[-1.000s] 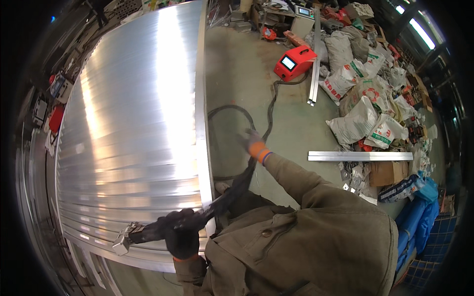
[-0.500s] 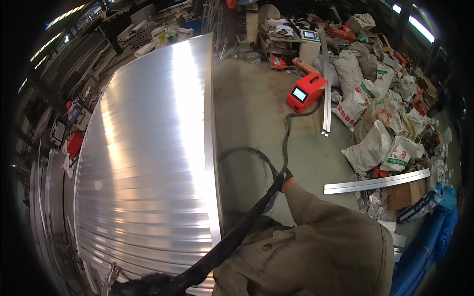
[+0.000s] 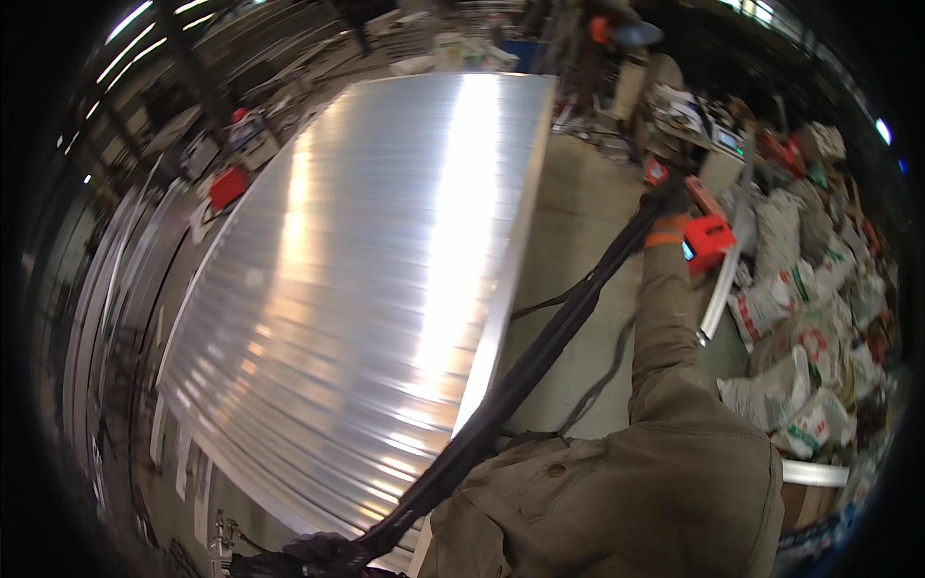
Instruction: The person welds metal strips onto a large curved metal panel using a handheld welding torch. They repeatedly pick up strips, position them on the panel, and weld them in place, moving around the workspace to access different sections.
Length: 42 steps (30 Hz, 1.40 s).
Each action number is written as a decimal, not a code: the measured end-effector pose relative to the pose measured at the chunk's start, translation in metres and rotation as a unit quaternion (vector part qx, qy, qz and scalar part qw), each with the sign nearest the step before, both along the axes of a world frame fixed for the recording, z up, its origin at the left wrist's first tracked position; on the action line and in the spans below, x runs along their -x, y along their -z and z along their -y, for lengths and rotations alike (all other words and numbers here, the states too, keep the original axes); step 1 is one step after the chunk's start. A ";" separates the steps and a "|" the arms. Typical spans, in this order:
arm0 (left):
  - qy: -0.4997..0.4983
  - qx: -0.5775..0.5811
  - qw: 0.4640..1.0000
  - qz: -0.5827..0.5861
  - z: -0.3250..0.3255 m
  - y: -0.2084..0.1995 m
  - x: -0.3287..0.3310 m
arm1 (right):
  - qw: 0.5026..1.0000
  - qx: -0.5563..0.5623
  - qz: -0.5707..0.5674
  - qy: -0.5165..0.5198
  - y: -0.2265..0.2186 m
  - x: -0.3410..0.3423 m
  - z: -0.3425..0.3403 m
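While the big ribbed sheet of shiny aluminium (image 3: pixel 385 279) lies flat across the left and middle of the workshop, the person stretches a thick black sheathed cable (image 3: pixel 540 347) taut along its right edge. The cable runs in a straight diagonal from the lower left corner up to the upper right. The left hand (image 3: pixel 313 554), in a dark glove, sits at the bottom edge of the view, closed around the cable's lower end just beside the sheet's near corner; its fingers look wrapped about the cable, though the rim of the picture cuts them off. The right hand (image 3: pixel 667 197), gloved with an orange cuff, is raised far out at the end of an olive-brown sleeve (image 3: pixel 665 318), fingers clenched on the cable's upper part. Behind that hand a red box-shaped machine (image 3: pixel 708 236) stands on the grey concrete floor (image 3: pixel 578 222), near a heap of white printed sacks (image 3: pixel 800 289).
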<state>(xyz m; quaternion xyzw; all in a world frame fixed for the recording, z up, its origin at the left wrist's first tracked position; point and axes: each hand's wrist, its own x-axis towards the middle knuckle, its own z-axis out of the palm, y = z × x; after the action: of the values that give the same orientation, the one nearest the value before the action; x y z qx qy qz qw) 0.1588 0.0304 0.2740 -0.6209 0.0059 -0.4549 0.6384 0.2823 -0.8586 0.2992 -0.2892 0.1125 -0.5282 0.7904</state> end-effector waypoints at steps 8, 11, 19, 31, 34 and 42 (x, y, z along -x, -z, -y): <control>-0.640 -0.739 0.207 -0.013 -0.002 -0.020 0.073 | 0.766 0.342 0.057 -0.541 -0.211 -0.253 -0.276; -0.621 -0.766 0.146 -0.075 0.017 -0.006 0.078 | 0.722 0.480 -0.225 -0.444 -0.162 -0.330 -0.380; -0.539 -0.833 0.115 0.046 0.064 0.008 0.073 | 0.606 0.490 -0.372 -0.504 0.086 -0.437 -0.434; -0.332 -0.927 -0.073 0.156 0.122 -0.036 -0.168 | 0.519 0.539 -0.158 -0.645 0.160 -0.365 -0.475; -0.316 -0.946 0.028 0.063 0.121 -0.044 -0.273 | 0.394 0.446 -0.038 -0.803 0.089 -0.298 -0.472; -0.315 -0.901 -0.134 0.266 0.142 -0.045 -0.513 | 0.424 0.378 -0.039 -0.822 0.019 -0.296 -0.468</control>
<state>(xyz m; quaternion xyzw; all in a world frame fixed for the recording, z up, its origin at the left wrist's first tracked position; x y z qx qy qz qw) 0.6720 -0.1119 0.3188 -0.7778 -0.0433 -0.1026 -0.6186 0.5785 -0.3904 0.2806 -0.5345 -0.3594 0.3945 0.6554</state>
